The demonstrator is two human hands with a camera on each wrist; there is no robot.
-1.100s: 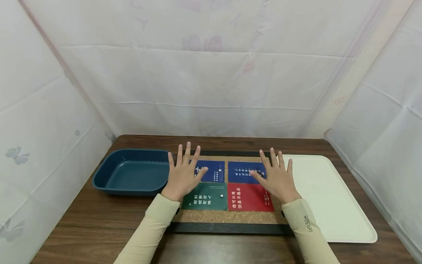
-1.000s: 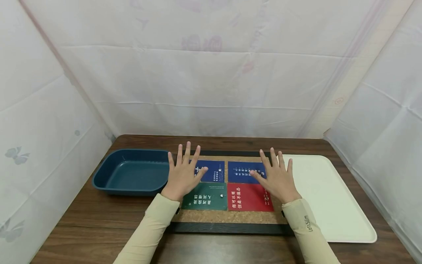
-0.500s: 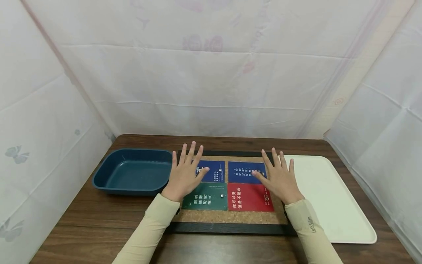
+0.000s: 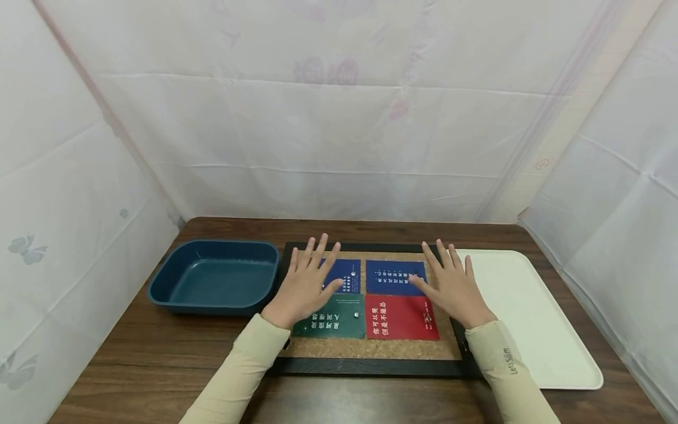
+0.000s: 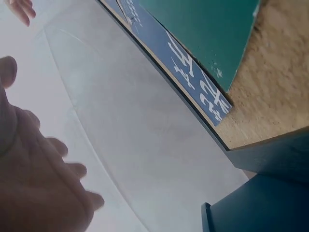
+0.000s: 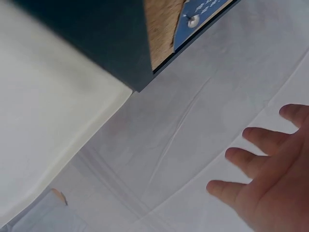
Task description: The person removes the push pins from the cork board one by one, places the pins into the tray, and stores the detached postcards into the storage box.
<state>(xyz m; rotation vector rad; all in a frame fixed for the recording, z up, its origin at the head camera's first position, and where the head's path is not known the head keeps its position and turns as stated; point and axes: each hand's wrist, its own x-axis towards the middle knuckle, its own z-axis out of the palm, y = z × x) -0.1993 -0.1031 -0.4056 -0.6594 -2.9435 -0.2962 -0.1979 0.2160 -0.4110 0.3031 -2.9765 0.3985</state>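
**A left hand and a right hand spread wide over a brown cork board with a black frame**

From the head, the board lies flat on a dark brown wooden table. Four flat cards with white writing sit on it in two rows. The far row has a left blue card and a right blue card. The near row has a green card and a red card. The left hand hides part of the left blue card and part of the green card. The right hand's thumb shows in front of the right blue card. Both hands have straight fingers, spread apart, and they hold nothing. Each arm wears a long cream cloth sleeve. A dark blue dish with round corners sits just left of the board. A flat white tray with a low rim sits on the right side. Pale cloth hangs behind the table.

From the left wrist, the left hand is up in the air, apart from the board. The green card and a blue card show near the frame's corner, with the dish below.

From the right wrist, four fingers reach out, touching nothing. The tray sits next to the frame, and a small round shiny pin is on a blue card.
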